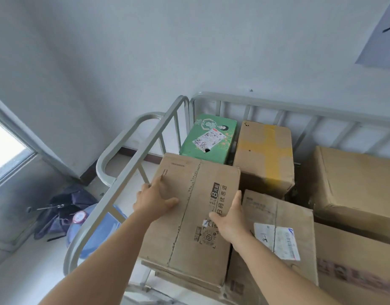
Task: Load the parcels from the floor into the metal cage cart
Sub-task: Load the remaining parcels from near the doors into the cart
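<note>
Both hands flat on printed carton [189, 214]: left hand [153, 200] and right hand [230, 219] open, fingers straight, pressing its top. Carton sits inside metal cage cart [132, 157], near left. Several parcels already loaded, including green box [209, 137] far behind. Floor parcels: none visible.

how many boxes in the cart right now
6 show: green box back left, yellow-taped box beside it, box under both hands, labelled box, two at right. More may be hidden underneath.
</note>
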### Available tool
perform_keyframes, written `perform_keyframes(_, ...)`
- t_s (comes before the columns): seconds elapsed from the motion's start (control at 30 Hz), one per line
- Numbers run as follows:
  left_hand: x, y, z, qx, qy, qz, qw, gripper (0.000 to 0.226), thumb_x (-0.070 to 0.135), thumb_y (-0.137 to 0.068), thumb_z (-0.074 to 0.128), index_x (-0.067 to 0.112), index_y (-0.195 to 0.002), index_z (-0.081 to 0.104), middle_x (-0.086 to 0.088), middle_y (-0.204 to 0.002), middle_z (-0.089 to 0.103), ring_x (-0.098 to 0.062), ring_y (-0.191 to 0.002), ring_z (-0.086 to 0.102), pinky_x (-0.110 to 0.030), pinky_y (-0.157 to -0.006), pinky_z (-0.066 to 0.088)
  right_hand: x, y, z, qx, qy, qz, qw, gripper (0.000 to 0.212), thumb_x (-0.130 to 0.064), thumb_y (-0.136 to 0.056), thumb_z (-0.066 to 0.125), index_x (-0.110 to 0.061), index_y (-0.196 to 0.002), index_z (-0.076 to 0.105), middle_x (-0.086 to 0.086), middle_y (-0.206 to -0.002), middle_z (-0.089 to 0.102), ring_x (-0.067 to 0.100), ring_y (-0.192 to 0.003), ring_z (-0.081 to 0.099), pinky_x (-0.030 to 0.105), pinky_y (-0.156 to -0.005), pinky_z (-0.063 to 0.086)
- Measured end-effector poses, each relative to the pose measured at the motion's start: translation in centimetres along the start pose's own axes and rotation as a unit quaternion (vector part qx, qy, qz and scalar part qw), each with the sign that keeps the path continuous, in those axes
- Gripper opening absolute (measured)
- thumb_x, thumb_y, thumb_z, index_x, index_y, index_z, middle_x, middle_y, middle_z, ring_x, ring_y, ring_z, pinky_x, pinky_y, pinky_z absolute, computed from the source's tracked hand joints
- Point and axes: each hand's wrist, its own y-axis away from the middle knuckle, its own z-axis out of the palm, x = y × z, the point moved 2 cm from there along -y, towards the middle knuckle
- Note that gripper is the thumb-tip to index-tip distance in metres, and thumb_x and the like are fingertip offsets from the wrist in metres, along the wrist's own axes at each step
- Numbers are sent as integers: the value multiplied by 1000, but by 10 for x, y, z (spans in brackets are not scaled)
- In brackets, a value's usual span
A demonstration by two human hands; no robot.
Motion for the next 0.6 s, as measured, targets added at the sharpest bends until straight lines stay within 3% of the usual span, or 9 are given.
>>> perform_keyframes(0.17, 18, 15, -38, 55, -9, 38, 998, 91, 53, -75, 71, 42, -148, 18, -2, -141, 35, -27, -128, 36, -47, -98, 43, -16, 13, -12, 38, -42, -10, 998, 110, -30, -87, 71, -34, -153, -17, -3, -148, 42, 22, -126, 49, 43, -101, 46)
perform_keyframes(0.23, 31, 24, -59, 75, -16, 57, 995, 88, 55, -75, 70, 42, -147, 21, -1, -142, 35, -27, -130, 34, -48, -100, 40, -27, 21, -22, 48, -55, -20, 997, 109, -32, -87, 71, -34, -153, -16, -4, -148, 44, 22, -125, 50, 39, -96, 47)
perform_keyframes(0.6, 112, 89, -140, 128, -12, 179, 975, 86, 55, -77, 68, 35, -149, 26, -5, -137, 38, -29, -129, 32, -52, -99, 42, -73, 91, -109, 132, -87, -96, 983, 100, -37, -89, 68, -29, -157, -4, -5, -151, 39, 22, -128, 47, 31, -87, 40)
